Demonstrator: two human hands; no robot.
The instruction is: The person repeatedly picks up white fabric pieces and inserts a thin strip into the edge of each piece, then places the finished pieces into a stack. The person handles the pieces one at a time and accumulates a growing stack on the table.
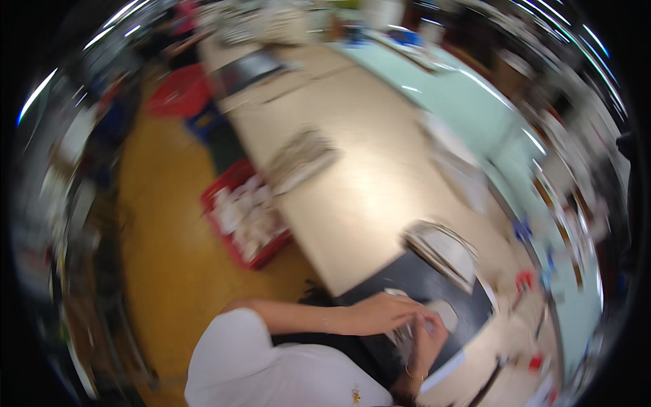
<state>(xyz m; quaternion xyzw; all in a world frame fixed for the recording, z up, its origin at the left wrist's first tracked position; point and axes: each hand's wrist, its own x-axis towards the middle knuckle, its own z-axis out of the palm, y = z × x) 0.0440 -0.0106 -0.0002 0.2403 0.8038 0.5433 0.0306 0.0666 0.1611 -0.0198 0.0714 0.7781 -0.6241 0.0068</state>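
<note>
A long beige table [373, 156] is stretching away ahead of the person, and a dark mat [373, 278] is covering part of its near end. To the left of the table, a red basket [215, 224] is holding a heap of pale pieces [247, 216], while a round red tub [180, 91] is sitting farther off. On the table's left edge, a bundle of flat beige-grey pieces [302, 161] is lying above the basket; a stack of curved pale pieces [442, 252] is resting nearer, across the far edge of the mat. Over the mat, the left hand [385, 314] is reaching in from the left and the right hand [427, 334] is coming up from below, their fingers meeting. Pale material is lying at and under them: one rounded piece [445, 313] is showing just beyond the right hand's fingertips, and a smaller pale edge [396, 292] is peeking out beyond the left hand. Blur is hiding whether these are joining into one piece, and whether either hand is gripping anything cannot be told. A thin bracelet [415, 375] is circling the right wrist.
</note>
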